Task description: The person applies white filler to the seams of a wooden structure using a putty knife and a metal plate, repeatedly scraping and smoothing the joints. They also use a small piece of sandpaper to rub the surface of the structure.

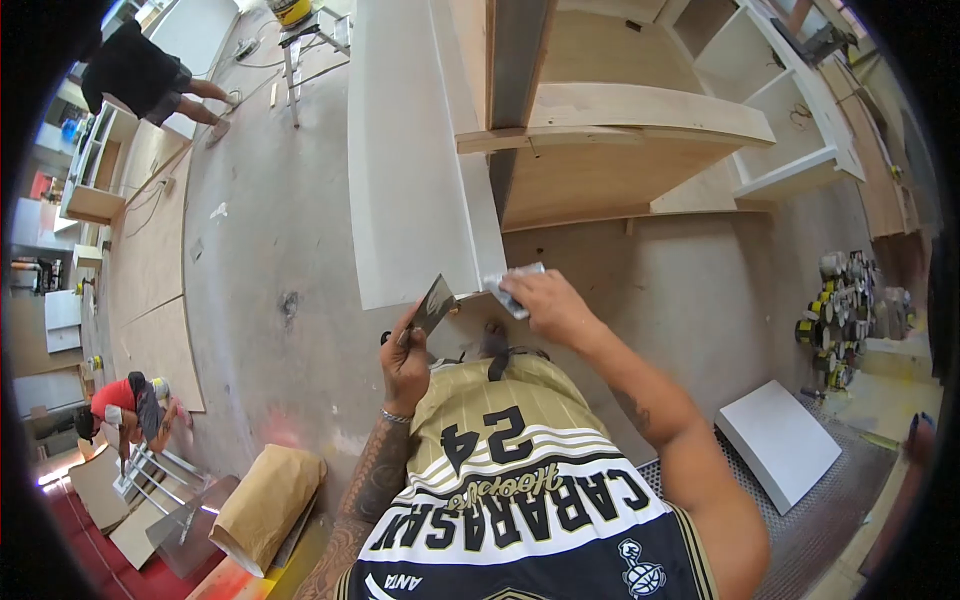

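Note:
My left hand (405, 365) is closed around a putty knife (434, 306) with a flat dark blade tilted upward, just in front of the near end of a long white panel (415, 180). Closed on a pale grey block-like pad (512, 290), my right hand (555, 308) is at the panel's near right corner, and the pad overlaps that corner. The fingers partly cover the pad, so I cannot tell its exact kind. A raised lip runs along the panel's right side.
An unpainted plywood cabinet frame (620, 180) stands to the right of the panel. A white board (780, 445) lies at lower right, near several cans (840, 315). A brown paper bag (268, 508) sits at lower left. Two people (135, 75) work on the left; a small trestle (293, 75) stands at the back.

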Demonstrator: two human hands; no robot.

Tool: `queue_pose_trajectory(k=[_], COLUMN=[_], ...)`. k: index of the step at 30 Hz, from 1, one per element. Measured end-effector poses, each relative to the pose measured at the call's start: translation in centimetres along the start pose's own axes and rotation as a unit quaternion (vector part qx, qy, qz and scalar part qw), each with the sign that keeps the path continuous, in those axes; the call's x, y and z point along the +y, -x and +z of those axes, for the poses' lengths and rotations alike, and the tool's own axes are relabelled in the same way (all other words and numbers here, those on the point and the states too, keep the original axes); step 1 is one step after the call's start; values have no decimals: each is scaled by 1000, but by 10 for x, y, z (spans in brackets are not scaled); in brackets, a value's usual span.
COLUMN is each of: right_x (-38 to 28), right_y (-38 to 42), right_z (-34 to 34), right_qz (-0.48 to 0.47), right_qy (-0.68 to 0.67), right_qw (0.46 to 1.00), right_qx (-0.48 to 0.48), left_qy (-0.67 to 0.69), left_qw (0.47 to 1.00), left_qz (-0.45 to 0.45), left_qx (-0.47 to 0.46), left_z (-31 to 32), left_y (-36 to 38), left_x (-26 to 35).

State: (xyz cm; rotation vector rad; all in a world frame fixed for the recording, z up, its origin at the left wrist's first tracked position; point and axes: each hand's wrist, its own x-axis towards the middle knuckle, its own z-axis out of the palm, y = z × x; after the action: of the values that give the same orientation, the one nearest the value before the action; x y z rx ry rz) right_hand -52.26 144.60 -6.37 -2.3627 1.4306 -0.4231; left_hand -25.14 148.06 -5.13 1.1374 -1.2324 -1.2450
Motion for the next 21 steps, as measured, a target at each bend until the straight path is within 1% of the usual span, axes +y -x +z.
queue_pose_trajectory(k=[3, 4, 6, 7, 9, 12, 15, 18, 21], right_x=[-22, -19, -9, -3, 14, 32, 33, 12, -2], right_y=[11, 5, -17, -34, -69, -112, -121, -97, -57], right_z=[-30, -29, -24, -24, -15, -8, -1, -4, 9], right_qz=[43, 45, 51, 33, 27, 41, 70, 91, 28], right_qy=[-76, -97, -145, -105, -83, -17, -9, -16, -34], right_qw=[985, 991, 987, 991, 992, 997, 997, 993, 999], right_qx=[-148, -82, 44, 81, 96, 69, 9, -78, 0], left_qy=[-11, -19, -8, -3, 20, 27, 23, 26, 66], left_qw=[1000, 999, 1000, 1000, 999, 998, 997, 996, 992], left_qz=[23, 31, 17, 8, -16, -28, -20, -29, -46], left_qx=[-6, -4, 16, 25, 37, 47, 69, 84, 95], left_z=[-2, -3, -3, -4, -5, -10, -11, -15, -18], left_y=[-5, -5, -5, -2, 1, 7, 12, 17, 16], left_x=[2, 3, 2, 2, 4, 2, -3, -4, -15])
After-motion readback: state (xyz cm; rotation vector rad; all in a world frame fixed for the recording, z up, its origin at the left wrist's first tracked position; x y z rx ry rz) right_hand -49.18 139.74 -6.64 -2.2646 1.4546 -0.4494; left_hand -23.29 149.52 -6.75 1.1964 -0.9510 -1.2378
